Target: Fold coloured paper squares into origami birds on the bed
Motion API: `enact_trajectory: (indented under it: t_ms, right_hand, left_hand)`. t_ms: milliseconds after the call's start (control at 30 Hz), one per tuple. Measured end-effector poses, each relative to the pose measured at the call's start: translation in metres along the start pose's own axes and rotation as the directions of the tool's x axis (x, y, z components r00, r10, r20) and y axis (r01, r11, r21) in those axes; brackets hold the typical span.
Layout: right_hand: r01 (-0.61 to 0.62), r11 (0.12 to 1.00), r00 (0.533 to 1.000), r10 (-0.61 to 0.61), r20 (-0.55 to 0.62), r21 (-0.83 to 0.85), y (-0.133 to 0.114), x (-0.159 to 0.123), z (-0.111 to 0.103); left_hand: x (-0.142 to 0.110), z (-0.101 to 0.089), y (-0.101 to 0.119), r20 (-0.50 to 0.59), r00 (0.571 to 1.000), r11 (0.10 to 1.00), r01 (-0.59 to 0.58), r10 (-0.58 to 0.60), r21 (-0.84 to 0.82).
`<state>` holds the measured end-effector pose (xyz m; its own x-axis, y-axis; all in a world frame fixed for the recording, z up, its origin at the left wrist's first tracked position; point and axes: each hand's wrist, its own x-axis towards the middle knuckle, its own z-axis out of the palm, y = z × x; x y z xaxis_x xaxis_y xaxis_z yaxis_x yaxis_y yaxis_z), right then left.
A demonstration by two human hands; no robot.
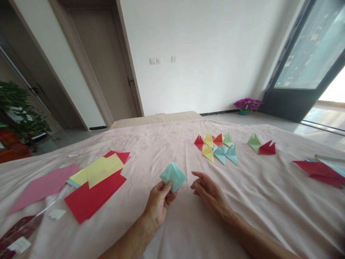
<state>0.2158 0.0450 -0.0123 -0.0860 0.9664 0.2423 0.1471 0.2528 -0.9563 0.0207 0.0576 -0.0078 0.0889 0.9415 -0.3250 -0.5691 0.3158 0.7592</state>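
My left hand [159, 201] pinches the lower corner of a folded teal paper piece [173, 175] and holds it up over the pink bedsheet [242, 201]. My right hand [207, 190] hovers just to the right of the piece, fingers loosely apart and curled, holding nothing. Beyond my hands lies a cluster of folded paper shapes [217, 147] in red, yellow, green and teal.
Flat sheets of red, yellow and pink paper [91, 180] lie at the left. A green and a red folded shape [261, 145] sit at the right, with more red paper [320, 172] at the far right edge. A flower pot [246, 106] stands by the wall.
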Motion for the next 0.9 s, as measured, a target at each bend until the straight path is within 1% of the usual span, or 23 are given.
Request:
enact_trajectory:
  t_ms: [167, 333, 500, 633, 767, 900]
  right_hand:
    - [0.082, 0.985, 0.996, -0.077, 0.039, -0.149, 0.006, 0.001, -0.003]
    - [0.198, 0.946, 0.980, -0.195, 0.039, -0.256, 0.003, 0.000, -0.001]
    - [0.328, 0.907, 0.945, -0.320, 0.076, -0.263, -0.004, -0.002, 0.002]
    - [0.386, 0.887, 0.922, -0.382, 0.069, -0.254, -0.007, -0.004, 0.003]
    - [0.443, 0.856, 0.895, -0.440, 0.075, -0.267, -0.009, -0.008, 0.004]
    - [0.508, 0.790, 0.854, -0.513, 0.084, -0.344, -0.009, -0.013, 0.002]
  left_hand:
    - [0.002, -0.004, -0.001, 0.014, 1.000, 0.995, -0.012, 0.013, -0.096]
    - [0.000, -0.005, 0.000, 0.004, 1.000, 0.989, 0.008, -0.008, -0.145]
    - [0.000, -0.006, 0.000, 0.035, 0.999, 0.992, 0.006, -0.001, -0.128]
    - [0.000, -0.005, -0.005, 0.113, 0.993, 0.993, 0.001, 0.013, -0.117]
    - [-0.003, 0.003, -0.012, 0.185, 0.982, 0.994, -0.023, 0.042, -0.105]
    - [-0.007, 0.009, -0.015, 0.177, 0.982, 0.994, -0.052, 0.067, -0.093]
